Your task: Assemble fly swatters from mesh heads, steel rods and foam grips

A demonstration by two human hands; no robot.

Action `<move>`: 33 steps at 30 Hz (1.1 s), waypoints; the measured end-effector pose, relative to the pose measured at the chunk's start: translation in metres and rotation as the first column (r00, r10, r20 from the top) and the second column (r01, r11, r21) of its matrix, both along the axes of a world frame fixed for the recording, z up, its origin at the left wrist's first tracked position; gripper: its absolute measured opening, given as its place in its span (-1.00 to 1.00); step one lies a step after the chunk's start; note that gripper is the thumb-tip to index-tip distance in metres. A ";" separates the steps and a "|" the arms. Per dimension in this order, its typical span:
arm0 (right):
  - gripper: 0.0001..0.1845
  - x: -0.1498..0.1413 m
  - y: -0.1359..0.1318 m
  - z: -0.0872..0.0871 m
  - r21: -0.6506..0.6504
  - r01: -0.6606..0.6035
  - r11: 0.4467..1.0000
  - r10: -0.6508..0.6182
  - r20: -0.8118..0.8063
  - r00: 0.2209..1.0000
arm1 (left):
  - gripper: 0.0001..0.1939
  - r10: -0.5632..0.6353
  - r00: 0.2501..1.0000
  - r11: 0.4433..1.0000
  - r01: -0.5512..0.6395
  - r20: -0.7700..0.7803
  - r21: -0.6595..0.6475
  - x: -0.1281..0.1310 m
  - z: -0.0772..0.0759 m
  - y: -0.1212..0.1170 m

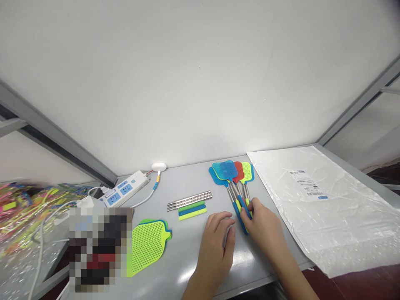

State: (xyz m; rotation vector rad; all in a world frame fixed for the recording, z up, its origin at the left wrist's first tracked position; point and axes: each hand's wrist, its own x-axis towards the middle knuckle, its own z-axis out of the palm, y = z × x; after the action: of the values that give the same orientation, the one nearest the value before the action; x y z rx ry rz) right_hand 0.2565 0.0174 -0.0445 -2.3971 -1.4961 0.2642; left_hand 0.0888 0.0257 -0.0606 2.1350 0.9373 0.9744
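Note:
A fanned bunch of small fly swatters (231, 171) with blue, red and green heads lies on the grey table (187, 179). My right hand (264, 227) grips their blue and green handles near the table's front. My left hand (218, 237) hovers just left of those handles with fingers curled and apart, holding nothing. Left of it lie several metal rods (189, 200) and green and blue handle sleeves (191, 210). A stack of loose green swatter heads (146, 243) rests further left.
A pile of clear plastic bags with a printed label (315, 200) covers the table's right side. A white power strip (125, 189) with cables and a round white puck (159, 167) sit at the back left. Colourful packed goods (25, 208) lie far left. A white wall stands behind.

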 end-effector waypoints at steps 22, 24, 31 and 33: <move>-0.82 -0.001 -0.004 0.008 -0.085 -0.032 0.996 0.028 -0.043 0.999 | -0.46 -0.141 0.962 0.990 0.137 -0.236 -0.033 0.022 -0.005 -0.001; -0.83 0.000 -0.005 0.008 -0.082 -0.042 0.996 0.039 -0.040 0.998 | -0.45 -0.140 0.966 0.990 0.137 -0.218 -0.028 0.023 -0.006 -0.001; -0.89 0.002 -0.006 0.007 -0.046 -0.078 0.996 0.077 -0.036 0.996 | -0.48 -0.113 0.973 0.993 0.119 -0.201 0.017 0.023 -0.010 0.000; -0.89 0.003 -0.007 0.006 -0.024 -0.097 0.995 0.096 -0.034 0.995 | -0.49 -0.101 0.974 0.994 0.109 -0.205 0.029 0.022 -0.010 0.000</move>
State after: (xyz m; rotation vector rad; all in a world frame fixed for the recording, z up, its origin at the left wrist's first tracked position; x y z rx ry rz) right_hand 0.2591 0.0107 -0.0383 -2.3317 -1.6052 0.3450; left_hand 0.1110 0.0254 -0.0706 2.3260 0.8959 0.7395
